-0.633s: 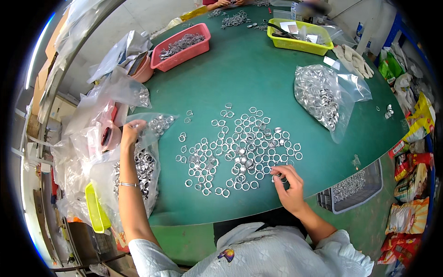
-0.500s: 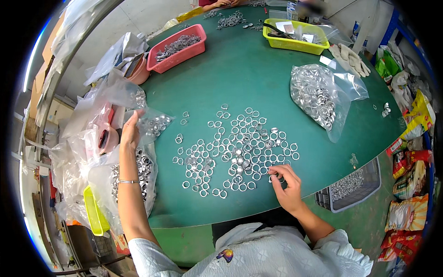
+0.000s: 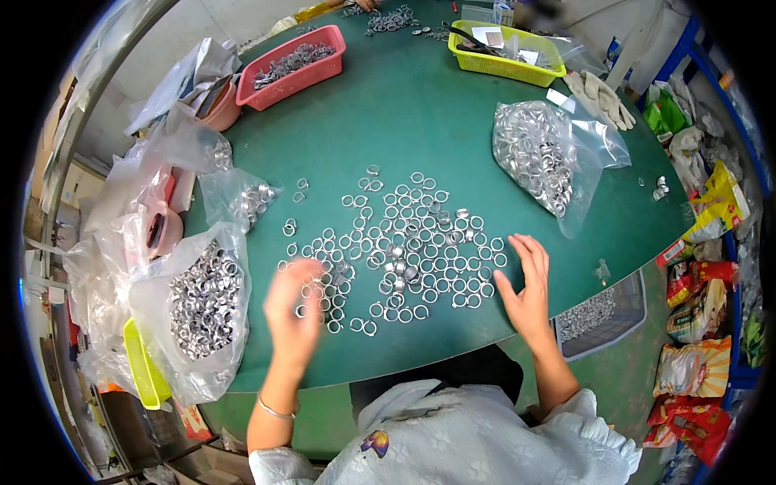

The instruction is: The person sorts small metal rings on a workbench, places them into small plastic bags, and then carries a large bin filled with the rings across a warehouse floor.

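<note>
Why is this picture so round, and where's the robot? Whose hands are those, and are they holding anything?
There's no robot here! These are a person's own two bare hands. The camera sits on that person's head and looks down, and its very wide lens bends straight edges, so everything looks round.

On the green table lie lots of shiny metal rings. A clear bag on the right is full of shiny metal pieces too. Farther back are a pink basket and a yellow basket.

The left hand is over the left part of the rings. It's blurry, so I can't tell if it holds anything. The right hand is open beside the rings, with nothing to be seen in it.
</note>
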Available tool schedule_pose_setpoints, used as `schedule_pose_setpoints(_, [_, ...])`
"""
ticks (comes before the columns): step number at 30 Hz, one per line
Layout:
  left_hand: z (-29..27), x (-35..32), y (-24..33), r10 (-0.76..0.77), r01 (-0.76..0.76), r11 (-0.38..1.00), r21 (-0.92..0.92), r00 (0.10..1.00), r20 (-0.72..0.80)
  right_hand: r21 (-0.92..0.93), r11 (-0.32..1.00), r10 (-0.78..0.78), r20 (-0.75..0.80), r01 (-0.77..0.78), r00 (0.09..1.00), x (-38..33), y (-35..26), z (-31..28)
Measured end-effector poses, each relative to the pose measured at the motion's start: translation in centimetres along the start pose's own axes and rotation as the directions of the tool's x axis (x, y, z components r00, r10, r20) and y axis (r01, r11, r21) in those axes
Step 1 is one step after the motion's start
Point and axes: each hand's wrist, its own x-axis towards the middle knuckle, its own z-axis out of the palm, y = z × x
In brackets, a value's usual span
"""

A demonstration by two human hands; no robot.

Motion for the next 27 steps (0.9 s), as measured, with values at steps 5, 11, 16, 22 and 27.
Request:
schedule_pose_setpoints(5, [4.7, -5.0, 2.1, 0.049, -0.068, 0.996, 0.051, 0.953, 0.299, 0.062, 0.985, -0.17, 0.269, 0.159, 0.948, 5.0, -1.1, -0.5])
schedule_pose_setpoints(11, [5.9, -5.5, 4.4, 0.025, -0.026, 1.0, 0.004, 0.989, 0.146, -0.163, 0.921, -0.26, 0.414, 0.353, 0.872, 10.5, 1.1, 3.0])
schedule_pose_setpoints(16, [5.2, -6.4, 4.9, -0.041, 0.046, 0.993, -0.107, 0.998, 0.049, 0.491, 0.809, 0.07, 0.465, -0.323, 0.882, 9.2, -0.9, 3.5])
schedule_pose_setpoints(22, [6.5, -4.8, 5.9, -0.106, 0.105, 0.958, -0.265, 0.994, 0.013, 0.427, 0.036, -0.139, 0.897, -0.903, 0.419, 4.9, -4.7, 2.9])
schedule_pose_setpoints(27, [6.8, -3.5, 6.2, -0.075, 0.086, 0.982, -0.169, 0.995, 0.066, 0.371, 0.247, -0.148, 0.927, -0.895, 0.344, 1.9, -6.7, 3.7])
